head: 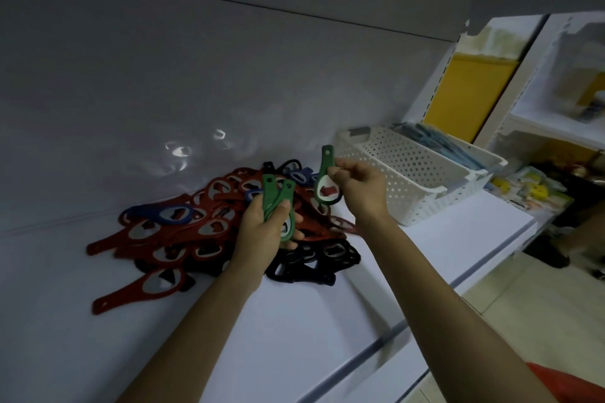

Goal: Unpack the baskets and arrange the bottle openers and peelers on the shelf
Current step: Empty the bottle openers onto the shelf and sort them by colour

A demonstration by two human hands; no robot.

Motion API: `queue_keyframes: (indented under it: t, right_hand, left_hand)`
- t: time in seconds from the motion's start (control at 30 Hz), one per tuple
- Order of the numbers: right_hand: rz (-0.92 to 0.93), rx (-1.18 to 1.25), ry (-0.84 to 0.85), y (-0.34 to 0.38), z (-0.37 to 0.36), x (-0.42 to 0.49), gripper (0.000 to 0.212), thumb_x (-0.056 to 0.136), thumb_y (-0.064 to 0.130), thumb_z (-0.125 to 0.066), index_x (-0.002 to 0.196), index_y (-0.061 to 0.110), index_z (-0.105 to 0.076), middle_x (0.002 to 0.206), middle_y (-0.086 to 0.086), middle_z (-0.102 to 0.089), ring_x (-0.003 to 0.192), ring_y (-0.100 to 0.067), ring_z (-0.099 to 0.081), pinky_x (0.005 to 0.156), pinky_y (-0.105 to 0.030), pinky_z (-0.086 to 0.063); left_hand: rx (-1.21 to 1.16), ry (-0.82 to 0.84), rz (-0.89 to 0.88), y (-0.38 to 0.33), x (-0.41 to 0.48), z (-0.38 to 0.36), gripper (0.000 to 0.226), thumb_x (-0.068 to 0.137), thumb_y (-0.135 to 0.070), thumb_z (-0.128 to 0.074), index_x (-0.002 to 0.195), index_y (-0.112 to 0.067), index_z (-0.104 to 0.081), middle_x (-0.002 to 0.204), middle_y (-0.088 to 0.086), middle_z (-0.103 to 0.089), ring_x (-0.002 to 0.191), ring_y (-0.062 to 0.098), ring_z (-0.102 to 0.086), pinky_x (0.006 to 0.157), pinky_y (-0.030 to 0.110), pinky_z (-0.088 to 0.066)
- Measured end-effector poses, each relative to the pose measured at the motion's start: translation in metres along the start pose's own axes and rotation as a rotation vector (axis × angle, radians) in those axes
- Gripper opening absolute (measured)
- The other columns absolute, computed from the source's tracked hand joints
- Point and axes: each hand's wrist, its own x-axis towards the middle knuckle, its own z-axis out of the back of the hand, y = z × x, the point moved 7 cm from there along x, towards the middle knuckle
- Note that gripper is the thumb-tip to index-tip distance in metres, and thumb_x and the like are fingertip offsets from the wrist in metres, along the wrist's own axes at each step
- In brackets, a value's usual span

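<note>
We are sorting the bottle openers by color. Our left hand [262, 232] holds two green bottle openers [278, 199] over the middle of the big pile [196, 229]. Its fingers [296, 217] curl round them and the thumb presses on top. Our right hand [360, 186] is up at 2 o'clock from the left hand. Its fingers [337, 172] pinch a third green opener [324, 167] by the handle, so the round end hangs down. The two hands are near each other but do not touch.

The pile lies on the white shelf [311, 321], close to the back wall. It is a mix of red, blue and black openers, all jumbled. At 3 o'clock from the pile sits a white basket [415, 186] with holes in it, and it looks empty from here. Just behind it, at 1 o'clock, is a second basket [484, 160] with blue things [438, 144] inside. They may be the peelers, but we cannot tell.

We think the next move is to bring the third green opener over to the two in the left hand. The left thumb must lift a little to let it in. Then we need a bare spot on the shelf to lay the greens down neatly.
</note>
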Motion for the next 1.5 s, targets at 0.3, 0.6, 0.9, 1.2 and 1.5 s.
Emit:
queue_keyframes:
  t: [0.3, 0.6, 0.9, 1.2, 1.5]
  right_hand:
    - [-0.113, 0.038, 0.191, -0.002, -0.042, -0.064, 0.007, 0.086, 0.006, -0.066, 0.089, 0.001, -0.071, 0.079, -0.011, -0.072, 0.069, -0.020, -0.067, 0.060, -0.028, -0.055]
    - [-0.043, 0.114, 0.201, 0.009, -0.035, -0.084, 0.054, 0.071, 0.053, -0.071, 0.106, 0.012, -0.068, 0.095, -0.005, -0.073, 0.088, -0.016, -0.071, 0.069, -0.024, -0.057]
    - [0.121, 0.153, 0.395, 0.032, -0.141, -0.153, 0.018, 0.089, 0.012, -0.064, 0.102, 0.000, -0.065, 0.097, -0.017, -0.070, 0.089, -0.020, -0.068, 0.081, -0.030, -0.056]
    - [0.015, 0.325, 0.559, 0.024, -0.248, -0.248, 0.007, 0.091, 0.012, -0.060, 0.086, 0.016, -0.061, 0.098, -0.014, -0.071, 0.093, -0.024, -0.067, 0.088, -0.038, -0.054]
    - [-0.560, 0.513, 0.788, 0.007, -0.321, -0.264, 0.014, 0.096, 0.019, -0.055, 0.098, 0.005, -0.057, 0.094, -0.013, -0.068, 0.091, -0.024, -0.065, 0.088, -0.037, -0.052]
  left_hand:
    - [-0.059, 0.068, -0.017, -0.006, -0.007, -0.009, 0.043, 0.074, -0.051, -0.063, 0.112, -0.034, -0.057, 0.108, -0.006, -0.066, 0.089, 0.006, -0.069, 0.060, 0.029, -0.056]
    - [0.300, 0.204, -0.189, -0.017, -0.026, -0.013, 0.039, 0.093, -0.007, -0.054, 0.116, -0.038, -0.053, 0.109, -0.008, -0.066, 0.097, 0.011, -0.065, 0.070, 0.021, -0.052]
    - [0.674, -0.049, -0.275, -0.061, -0.069, 0.101, 0.032, 0.089, -0.003, -0.058, 0.120, -0.005, -0.053, 0.106, 0.000, -0.062, 0.096, 0.015, -0.059, 0.081, 0.009, -0.047]
    - [-0.688, -0.479, 0.112, -0.059, -0.137, 0.200, 0.040, 0.101, -0.034, -0.034, 0.111, -0.007, -0.062, 0.096, 0.014, -0.070, 0.093, 0.024, -0.064, 0.078, 0.034, -0.050]
    - [0.568, -0.690, -0.183, -0.101, -0.184, 0.283, 0.008, 0.091, -0.013, -0.059, 0.088, -0.011, -0.066, 0.086, 0.011, -0.070, 0.084, 0.029, -0.067, 0.078, 0.045, -0.056]
